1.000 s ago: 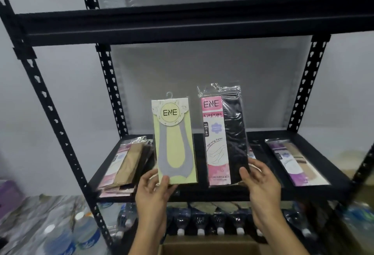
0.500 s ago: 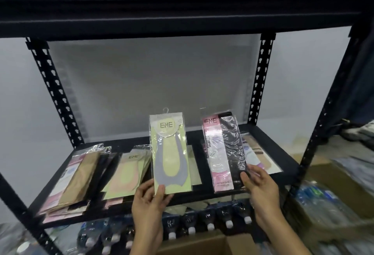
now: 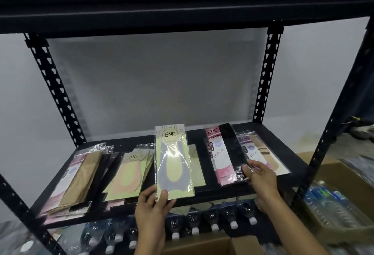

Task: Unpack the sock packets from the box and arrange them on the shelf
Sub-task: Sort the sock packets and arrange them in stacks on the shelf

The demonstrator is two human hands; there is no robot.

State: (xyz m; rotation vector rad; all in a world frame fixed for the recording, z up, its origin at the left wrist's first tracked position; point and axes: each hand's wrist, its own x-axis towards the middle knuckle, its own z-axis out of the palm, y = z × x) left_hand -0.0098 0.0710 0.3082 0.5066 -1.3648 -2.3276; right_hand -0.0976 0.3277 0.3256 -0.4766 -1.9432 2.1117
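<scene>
Several sock packets already lie on the shelf; my left hand pinches a yellow packet over its front edge, my right hand grips a pink packet laid flat.

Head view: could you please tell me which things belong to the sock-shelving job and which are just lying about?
Job: yellow-green ENE sock packet in the left hand; pink-and-black ENE stocking packet held by the right hand; beige packet stack; black metal shelf; brown cardboard box below.
Lying about: clear plastic water bottles under the shelf; wrapped bottle pack at right.
</scene>
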